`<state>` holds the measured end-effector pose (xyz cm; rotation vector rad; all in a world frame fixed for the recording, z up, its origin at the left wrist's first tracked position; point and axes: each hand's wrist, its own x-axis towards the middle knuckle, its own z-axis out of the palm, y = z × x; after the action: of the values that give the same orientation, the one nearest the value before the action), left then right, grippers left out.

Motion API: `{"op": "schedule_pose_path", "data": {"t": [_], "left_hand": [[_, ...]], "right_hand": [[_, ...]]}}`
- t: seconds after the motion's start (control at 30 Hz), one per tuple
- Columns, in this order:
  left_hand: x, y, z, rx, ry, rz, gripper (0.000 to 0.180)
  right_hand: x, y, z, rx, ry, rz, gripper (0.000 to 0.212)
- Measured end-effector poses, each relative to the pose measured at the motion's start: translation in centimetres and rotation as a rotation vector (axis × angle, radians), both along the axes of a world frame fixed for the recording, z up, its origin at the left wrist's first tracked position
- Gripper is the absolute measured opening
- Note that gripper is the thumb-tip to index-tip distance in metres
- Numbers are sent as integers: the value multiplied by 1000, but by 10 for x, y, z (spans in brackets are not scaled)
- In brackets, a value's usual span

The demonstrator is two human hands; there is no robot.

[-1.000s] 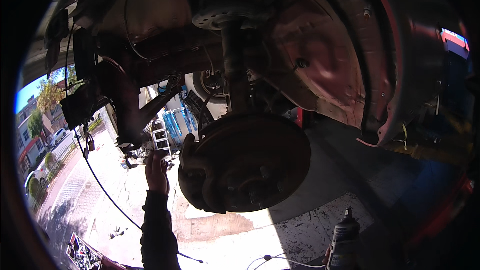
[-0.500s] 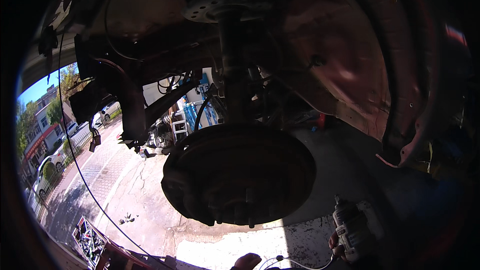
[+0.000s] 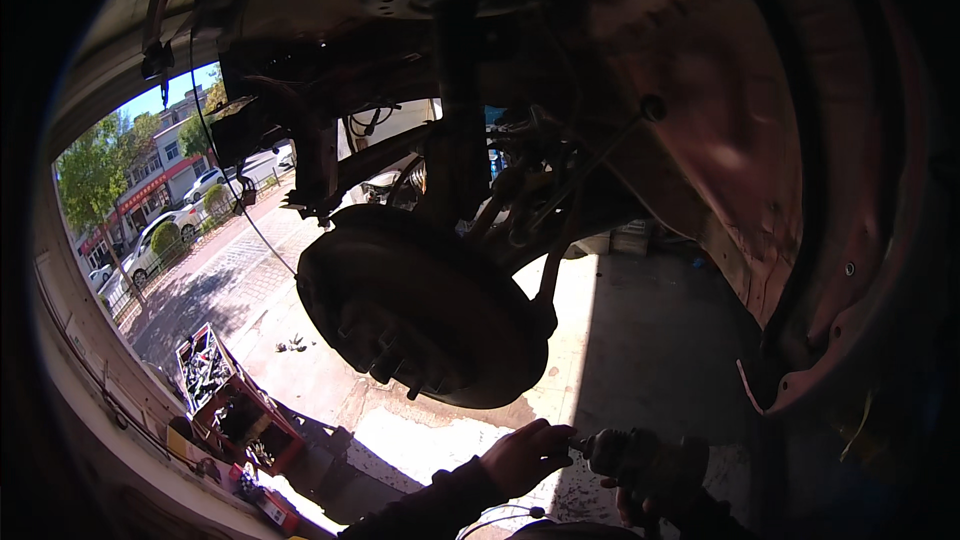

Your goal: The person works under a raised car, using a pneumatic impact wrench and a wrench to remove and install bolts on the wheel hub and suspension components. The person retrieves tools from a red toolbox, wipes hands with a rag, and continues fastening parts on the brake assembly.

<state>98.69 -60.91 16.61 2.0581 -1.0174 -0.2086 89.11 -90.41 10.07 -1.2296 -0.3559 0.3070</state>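
Note:
In my right hand is a dark impact wrench, its nose pointing left. My left hand meets that nose with fingers pinched together; a small piece may be between them, too dark to make out. Above and to the left of both hands hangs a dark, round wheel hub with its brake disc, wheel studs jutting from its face. It is apart from the wrench. A strut rises from behind the disc into the wheel arch. A thin pale cord curves below my hands.
A reddish wheel-arch panel hangs at the right, its lower edge reaching down near my right arm. A red tool cart with a tray of metal parts stands at lower left. A dark cable dangles at left.
The view has shifted, and the disc now appears turned and further left. My left hand has risen to the wrench's nose. The wrench has swung from pointing up to pointing left.

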Motion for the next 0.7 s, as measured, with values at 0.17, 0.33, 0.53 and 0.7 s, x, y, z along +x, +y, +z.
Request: {"op": "schedule_pose_path", "data": {"t": [0.17, 0.33, 0.53, 0.7], "left_hand": [[-9, 4, 13, -138, 297, -89, 31], [-23, 10, 28, -29, 503, -40, 28], [-43, -17, 46, -384, -99, 178, 61], [-59, 7, 101, -434, -346, 221, 90]], "right_hand": [[5, -12, 4, 30, 24, 195, 59], [6, 0, 17, 78, 44, 304, 60], [17, 19, 78, -358, 66, 68, 80], [42, 40, 99, 200, -288, -34, 49]]}}
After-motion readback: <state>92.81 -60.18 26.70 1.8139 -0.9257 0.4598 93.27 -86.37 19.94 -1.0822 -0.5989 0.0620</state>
